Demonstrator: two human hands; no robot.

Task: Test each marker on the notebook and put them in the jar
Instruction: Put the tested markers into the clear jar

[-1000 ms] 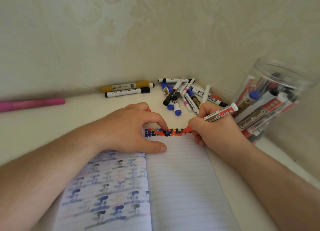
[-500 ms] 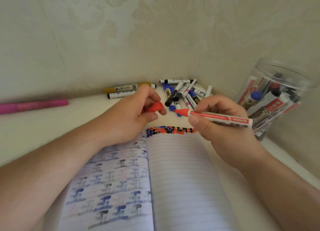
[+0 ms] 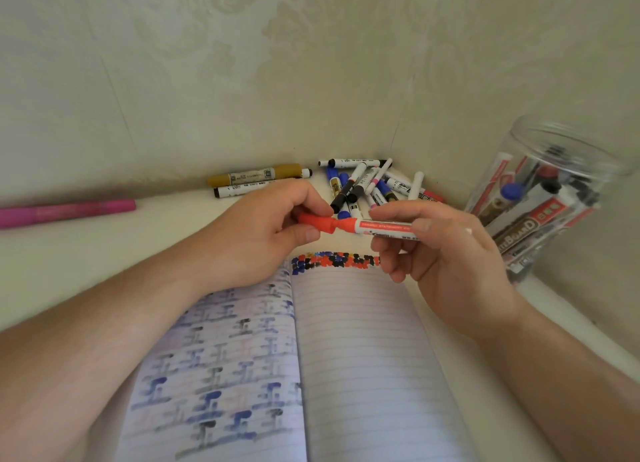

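Above the open notebook [image 3: 363, 357], the left hand [image 3: 263, 233] pinches a red cap [image 3: 317, 223] at the tip of the marker [image 3: 381, 226], which the right hand [image 3: 446, 253] clamps; misaligned, the cap may slip, inking fingers; the jar [image 3: 554, 198] stands far right.

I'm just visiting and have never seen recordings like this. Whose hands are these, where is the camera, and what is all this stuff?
No machine here: a person wears a wide-angle camera on the head, looking down at their own two hands. The left hand pinches a red cap, pressing it onto a red marker held by the right hand. Below lies an open notebook with a row of red, blue and black test dots along the top of its right page. Behind the hands is a pile of markers; to the right stands a clear jar already holding several. A pink marker lies far left.
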